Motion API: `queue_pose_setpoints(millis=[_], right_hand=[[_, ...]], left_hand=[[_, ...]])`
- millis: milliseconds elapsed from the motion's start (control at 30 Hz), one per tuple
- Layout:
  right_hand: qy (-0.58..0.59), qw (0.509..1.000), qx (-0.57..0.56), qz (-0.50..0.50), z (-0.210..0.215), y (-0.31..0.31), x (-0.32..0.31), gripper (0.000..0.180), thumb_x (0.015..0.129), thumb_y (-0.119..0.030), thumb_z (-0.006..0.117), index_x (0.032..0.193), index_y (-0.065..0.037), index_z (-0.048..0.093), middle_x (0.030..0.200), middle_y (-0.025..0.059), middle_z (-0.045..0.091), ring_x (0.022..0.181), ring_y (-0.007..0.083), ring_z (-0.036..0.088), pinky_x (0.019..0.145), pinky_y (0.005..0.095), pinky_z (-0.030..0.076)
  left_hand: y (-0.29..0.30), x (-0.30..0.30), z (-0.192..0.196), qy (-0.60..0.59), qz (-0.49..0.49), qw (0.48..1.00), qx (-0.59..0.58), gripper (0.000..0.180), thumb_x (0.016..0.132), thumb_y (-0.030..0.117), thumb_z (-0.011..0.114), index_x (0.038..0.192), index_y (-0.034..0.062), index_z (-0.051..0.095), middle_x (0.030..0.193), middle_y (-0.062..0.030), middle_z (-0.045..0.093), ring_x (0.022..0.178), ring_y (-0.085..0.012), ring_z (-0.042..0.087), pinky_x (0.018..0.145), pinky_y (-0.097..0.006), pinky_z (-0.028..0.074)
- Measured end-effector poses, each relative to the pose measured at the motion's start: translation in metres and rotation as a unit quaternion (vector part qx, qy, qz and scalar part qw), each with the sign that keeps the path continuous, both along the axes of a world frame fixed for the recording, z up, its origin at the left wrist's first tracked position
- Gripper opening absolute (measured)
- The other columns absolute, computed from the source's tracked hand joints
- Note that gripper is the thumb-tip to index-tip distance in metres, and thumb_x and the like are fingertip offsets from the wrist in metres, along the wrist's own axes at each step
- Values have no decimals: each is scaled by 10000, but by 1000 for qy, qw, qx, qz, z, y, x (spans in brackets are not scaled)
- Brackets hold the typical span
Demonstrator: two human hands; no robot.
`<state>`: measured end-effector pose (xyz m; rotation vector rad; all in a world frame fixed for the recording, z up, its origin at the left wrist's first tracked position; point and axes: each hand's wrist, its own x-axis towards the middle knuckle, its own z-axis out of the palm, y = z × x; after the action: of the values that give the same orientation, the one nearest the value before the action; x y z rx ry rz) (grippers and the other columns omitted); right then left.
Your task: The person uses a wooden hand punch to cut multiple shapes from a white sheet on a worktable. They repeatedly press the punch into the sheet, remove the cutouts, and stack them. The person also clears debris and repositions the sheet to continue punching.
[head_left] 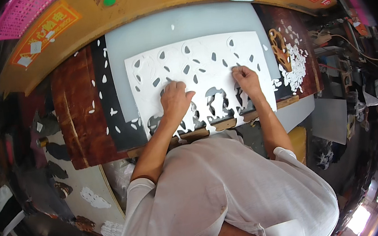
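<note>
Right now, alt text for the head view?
Seen from above, a person presses both hands, left hand and right hand, flat on a white die-cut sheet with leaf-shaped holes, lying on a grey mat over a dark wooden bench. Small white offcuts litter the bench to the right.

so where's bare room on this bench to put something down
The grey mat is bare above the white cut sheet, up to the yellow edge. The dark strip on the left holds only scattered scraps. It is crowded on the right by the scrap pile, and under both hands on the sheet.
</note>
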<state>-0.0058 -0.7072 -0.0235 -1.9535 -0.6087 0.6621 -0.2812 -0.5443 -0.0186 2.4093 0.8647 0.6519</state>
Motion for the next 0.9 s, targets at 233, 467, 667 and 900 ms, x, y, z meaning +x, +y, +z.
queue_pose_setpoints(millis=[233, 467, 667, 900], right_hand=[[-122, 992, -26, 18, -19, -3, -1, 237, 984, -198, 671, 1134, -56, 788, 932, 79, 781, 847, 139, 699, 794, 320, 584], [-77, 994, -1, 77, -4, -7, 5, 262, 930, -150, 640, 1132, -55, 778, 1074, 201, 766, 979, 373, 735, 890, 422, 578], [-91, 989, 42, 106, -1, -12, 8, 234, 933, -145, 660, 1115, -42, 764, 997, 183, 764, 899, 344, 735, 833, 409, 581], [-61, 986, 83, 132, -4, -14, 19, 205, 935, -128, 684, 1101, -36, 760, 958, 161, 771, 871, 306, 743, 804, 388, 580]], left_hand=[[14, 4, -25, 67, -25, 995, 70, 226, 851, 243, 811, 878, 55, 688, 922, -157, 687, 853, -378, 675, 757, -499, 565], [12, 15, -6, 169, -11, 985, 32, 201, 910, 167, 766, 1005, 6, 692, 1045, -207, 697, 951, -404, 712, 849, -491, 582], [9, 20, -9, 228, 10, 968, 104, 204, 893, 195, 746, 948, 2, 714, 996, -208, 708, 877, -392, 730, 796, -489, 606], [1, 22, -26, 242, 47, 955, 162, 168, 886, 169, 717, 919, 4, 714, 915, -187, 710, 807, -378, 734, 739, -490, 613]])
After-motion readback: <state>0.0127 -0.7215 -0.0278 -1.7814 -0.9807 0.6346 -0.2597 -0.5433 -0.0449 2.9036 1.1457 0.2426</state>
